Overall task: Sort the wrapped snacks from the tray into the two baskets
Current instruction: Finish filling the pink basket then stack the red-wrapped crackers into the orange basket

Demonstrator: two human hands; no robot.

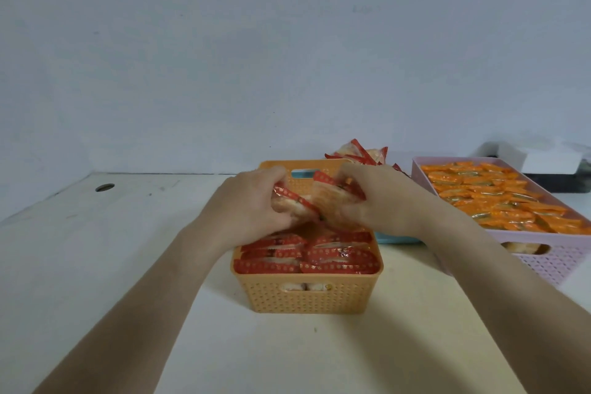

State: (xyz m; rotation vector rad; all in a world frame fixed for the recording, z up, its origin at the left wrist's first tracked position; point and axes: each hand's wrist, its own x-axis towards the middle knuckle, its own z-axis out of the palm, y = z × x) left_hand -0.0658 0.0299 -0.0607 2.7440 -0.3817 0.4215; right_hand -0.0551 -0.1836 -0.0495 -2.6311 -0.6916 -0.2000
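Observation:
An orange basket (307, 296) stands in front of me, packed with rows of red-wrapped snacks (339, 257). Over its far half, my left hand (249, 205) grips a red-wrapped snack (289, 200). Close beside it, my right hand (380, 201) grips another red-wrapped snack (329, 195). The two hands nearly touch. A pink basket (543, 261) at the right is filled with orange-wrapped snacks (492, 195). Behind the orange basket a blue tray (395, 237) shows partly, with several red-wrapped snacks (358, 152) piled in it.
Everything stands on a white table (128, 265) against a pale wall. A round cable hole (105, 187) lies at the far left. A white box on a dark object (540, 163) sits behind the pink basket.

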